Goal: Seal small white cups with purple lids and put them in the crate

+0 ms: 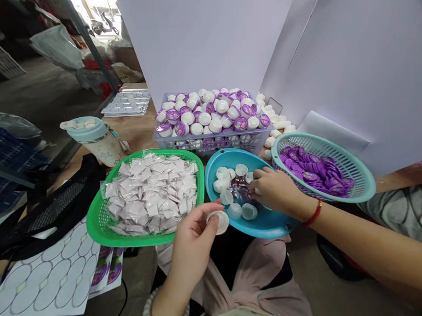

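My left hand (196, 239) pinches a small white plastic cup (219, 222) between thumb and fingers, in front of the blue basin (212, 186). Inside that basin, my right hand (274, 190) reaches down among small reddish-brown and clear packets (239, 190); its fingertips are hidden, so whether they grip anything does not show. Loose white cups (249, 211) lie around the packets. Left of the basin stands a green basket (94, 225) heaped with white sachets (152, 189). A pale teal basket (368, 183) on the right holds purple round lids (318, 171).
Behind the basin, a clear plastic crate (182, 143) is piled with white cups bearing purple lids. More white cups (274, 119) line the table by the white panel (212, 40). A tumbler (99, 140), a black mesh bag (58, 211) and printed sheets (44, 280) are at left.
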Demonstrator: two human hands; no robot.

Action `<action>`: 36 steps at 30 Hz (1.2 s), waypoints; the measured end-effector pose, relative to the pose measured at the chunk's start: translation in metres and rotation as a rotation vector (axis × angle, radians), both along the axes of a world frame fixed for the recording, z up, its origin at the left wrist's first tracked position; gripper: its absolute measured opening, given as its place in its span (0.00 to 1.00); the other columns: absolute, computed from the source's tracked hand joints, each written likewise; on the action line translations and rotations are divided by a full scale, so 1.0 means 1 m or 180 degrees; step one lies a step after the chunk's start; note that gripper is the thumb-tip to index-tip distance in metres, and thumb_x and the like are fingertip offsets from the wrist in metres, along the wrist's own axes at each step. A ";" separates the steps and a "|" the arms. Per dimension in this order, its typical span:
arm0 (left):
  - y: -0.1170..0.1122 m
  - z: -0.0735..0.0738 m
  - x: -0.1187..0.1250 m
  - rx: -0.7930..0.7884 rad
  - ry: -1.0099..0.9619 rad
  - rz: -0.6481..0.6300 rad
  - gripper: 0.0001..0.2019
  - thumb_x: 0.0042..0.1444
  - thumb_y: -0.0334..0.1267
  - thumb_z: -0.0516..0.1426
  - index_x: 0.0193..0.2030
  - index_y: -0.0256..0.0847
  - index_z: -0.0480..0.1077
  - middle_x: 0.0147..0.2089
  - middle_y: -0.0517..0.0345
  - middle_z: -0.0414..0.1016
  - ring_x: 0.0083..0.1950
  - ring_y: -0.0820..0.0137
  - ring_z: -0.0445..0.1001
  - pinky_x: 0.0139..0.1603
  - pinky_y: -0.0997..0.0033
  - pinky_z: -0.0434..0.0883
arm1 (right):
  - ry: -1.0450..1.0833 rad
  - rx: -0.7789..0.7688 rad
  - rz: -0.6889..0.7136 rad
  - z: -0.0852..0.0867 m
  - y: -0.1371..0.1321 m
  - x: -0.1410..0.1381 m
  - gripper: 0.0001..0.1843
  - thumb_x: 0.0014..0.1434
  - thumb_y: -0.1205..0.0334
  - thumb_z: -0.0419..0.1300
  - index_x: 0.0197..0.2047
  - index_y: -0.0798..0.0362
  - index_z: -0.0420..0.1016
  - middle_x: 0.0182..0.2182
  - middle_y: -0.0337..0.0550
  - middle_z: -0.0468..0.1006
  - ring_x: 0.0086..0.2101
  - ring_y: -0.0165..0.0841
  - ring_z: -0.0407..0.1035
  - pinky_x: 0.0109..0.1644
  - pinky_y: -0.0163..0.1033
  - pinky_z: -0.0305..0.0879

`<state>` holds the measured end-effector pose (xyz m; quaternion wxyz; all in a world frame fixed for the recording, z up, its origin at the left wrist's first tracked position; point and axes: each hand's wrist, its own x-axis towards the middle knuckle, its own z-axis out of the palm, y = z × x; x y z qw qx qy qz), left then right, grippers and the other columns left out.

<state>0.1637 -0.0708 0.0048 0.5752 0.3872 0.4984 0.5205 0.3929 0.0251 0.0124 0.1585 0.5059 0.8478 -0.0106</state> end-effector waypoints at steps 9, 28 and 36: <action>0.004 -0.015 0.015 0.0477 0.1169 0.0003 0.16 0.63 0.38 0.59 0.52 0.43 0.85 0.59 0.47 0.85 0.60 0.56 0.82 0.59 0.56 0.80 | 0.3350 -0.0282 -0.0143 0.037 -0.054 -0.010 0.07 0.66 0.63 0.66 0.35 0.51 0.78 0.29 0.36 0.81 0.30 0.29 0.74 0.37 0.34 0.69; 0.004 -0.012 -0.027 -0.0059 0.0271 0.0103 0.18 0.57 0.49 0.72 0.52 0.47 0.85 0.45 0.51 0.90 0.48 0.59 0.88 0.38 0.77 0.83 | 0.1919 0.1191 -0.1422 0.035 0.004 0.149 0.16 0.62 0.58 0.68 0.53 0.51 0.86 0.48 0.54 0.84 0.45 0.47 0.79 0.50 0.48 0.77; -0.003 0.009 -0.007 -0.0158 0.0345 0.0141 0.14 0.56 0.50 0.71 0.42 0.44 0.81 0.55 0.48 0.86 0.44 0.58 0.88 0.30 0.74 0.82 | 0.1260 -0.0158 -0.0890 -0.011 0.062 0.195 0.18 0.50 0.76 0.69 0.45 0.57 0.88 0.44 0.51 0.88 0.41 0.38 0.81 0.45 0.38 0.73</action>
